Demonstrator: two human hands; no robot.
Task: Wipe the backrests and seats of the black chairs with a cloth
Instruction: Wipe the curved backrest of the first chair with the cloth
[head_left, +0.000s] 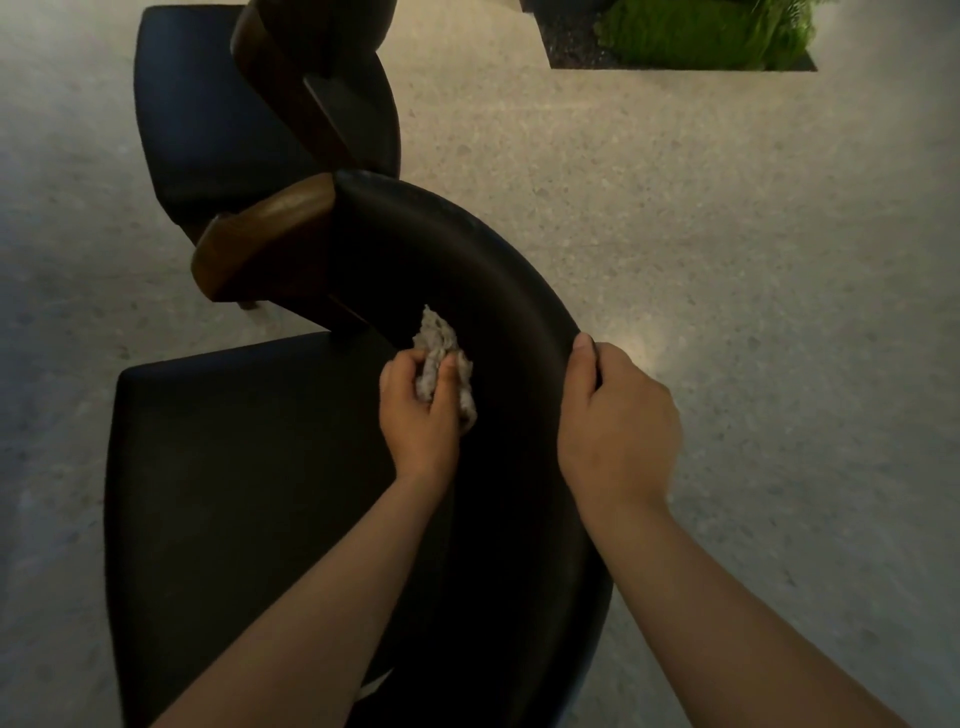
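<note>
A black chair fills the middle of the head view, with a curved black backrest (498, 270) and a black seat (234, 467) to its left. My left hand (421, 415) is shut on a crumpled grey-white cloth (441, 348), pressed against the inner face of the backrest. On the backrest's outer top edge, my right hand (618, 421) grips it, thumb over the rim. A brown wooden armrest end (260, 244) joins the backrest at upper left. A second black chair (218, 114) stands behind, at the top left.
Pale speckled floor (727, 260) surrounds the chairs, wide on the right. At the top right a dark planter bed (571, 47) holds green plants (701, 31). The second chair's wooden armrest (275, 62) nearly meets the near chair's backrest.
</note>
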